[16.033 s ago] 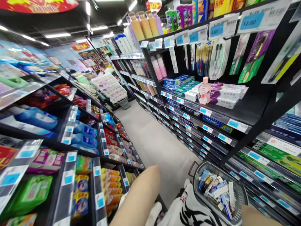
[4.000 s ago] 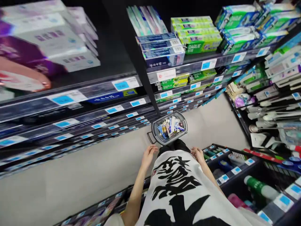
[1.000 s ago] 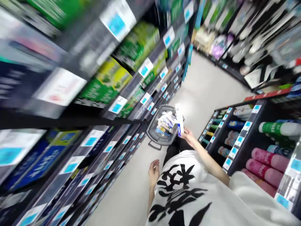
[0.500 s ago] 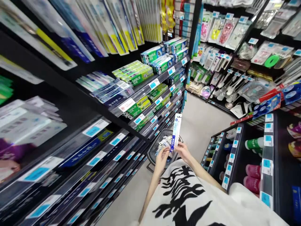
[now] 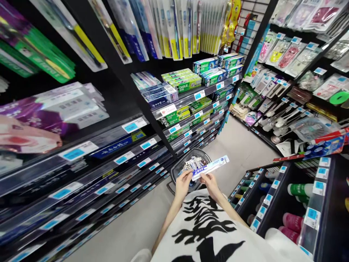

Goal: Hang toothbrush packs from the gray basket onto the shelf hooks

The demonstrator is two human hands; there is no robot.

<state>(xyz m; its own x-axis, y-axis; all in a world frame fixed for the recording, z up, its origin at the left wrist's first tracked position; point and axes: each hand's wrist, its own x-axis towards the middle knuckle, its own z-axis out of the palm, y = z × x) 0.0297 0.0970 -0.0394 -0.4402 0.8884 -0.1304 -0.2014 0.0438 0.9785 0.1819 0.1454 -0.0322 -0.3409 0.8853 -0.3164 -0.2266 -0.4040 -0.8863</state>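
Note:
I hold a long, narrow white-and-blue toothbrush pack (image 5: 211, 167) in front of my chest with both hands. My left hand (image 5: 183, 183) pinches its near left end and my right hand (image 5: 209, 181) grips it just beside. The pack lies nearly level, its far end pointing up to the right. Right behind it on the floor stands a grey shopping basket (image 5: 177, 169) with several small boxed items in it.
Black shelves on the left carry toothpaste boxes (image 5: 181, 80) and blue price tags, with hanging toothbrush packs (image 5: 174, 29) above. A low shelf with bottles (image 5: 300, 189) stands at my right. More hanging goods line the far right wall. The beige aisle floor (image 5: 240, 145) runs ahead.
The pack stood upright in my hands half a second ago; now it is turned almost level. A second ago only my right hand held it, above the basket.

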